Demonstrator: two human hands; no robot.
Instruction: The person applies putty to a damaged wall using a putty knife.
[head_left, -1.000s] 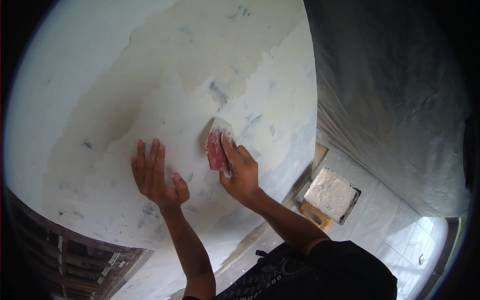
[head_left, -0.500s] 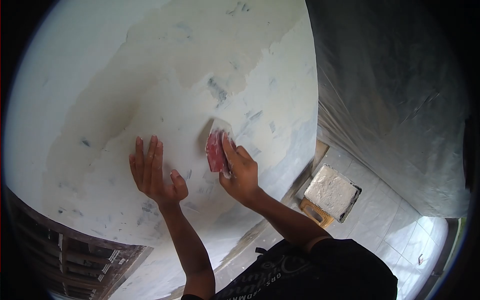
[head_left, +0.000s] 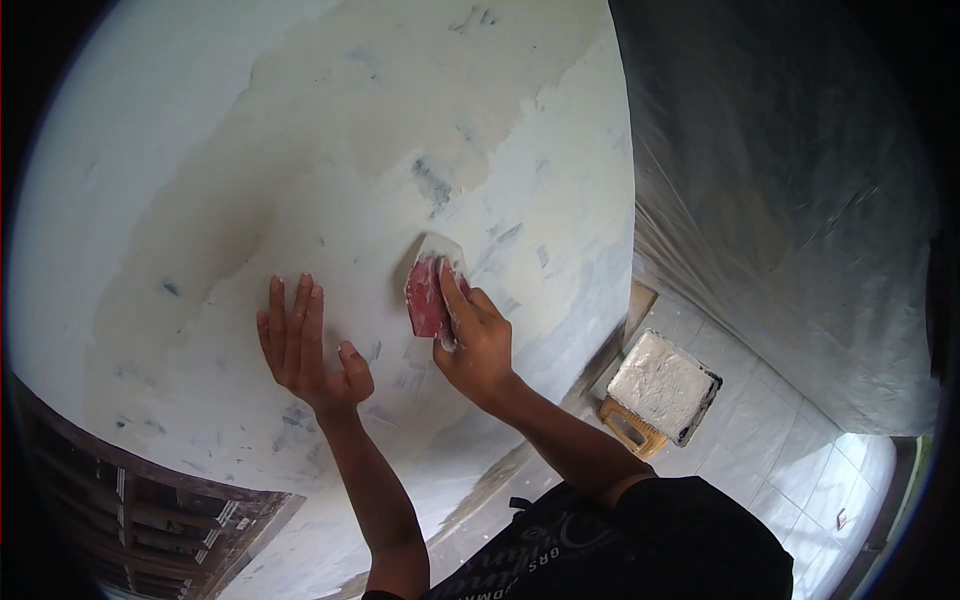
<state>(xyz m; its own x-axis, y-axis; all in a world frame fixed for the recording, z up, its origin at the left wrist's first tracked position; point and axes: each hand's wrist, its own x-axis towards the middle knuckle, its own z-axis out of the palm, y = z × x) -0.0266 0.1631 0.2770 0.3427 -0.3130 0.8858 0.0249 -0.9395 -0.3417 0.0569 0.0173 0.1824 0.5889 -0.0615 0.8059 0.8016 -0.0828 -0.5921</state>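
Note:
Before me a pale wall (head_left: 350, 120) shows damp beige areas and several dark grey marks. My left hand (head_left: 310, 345) lies against it with the fingers stretched out and the thumb apart, holding nothing. To its right, my right hand (head_left: 478, 335) grips a red scraper (head_left: 425, 300) smeared with white paste. The scraper's whitish blade (head_left: 438, 246) points up and rests at the wall surface. White paste also coats some of the fingers of my right hand.
A square tray of white paste (head_left: 662, 375) sits on a yellow-brown stool (head_left: 632, 428) on the tiled floor (head_left: 765, 440). Translucent plastic sheeting (head_left: 780, 200) hangs at the right. A dark wooden lattice frame (head_left: 130, 510) is at the lower left.
My right hand and the red scraper have shifted slightly left and up along the wall. My left hand has barely moved.

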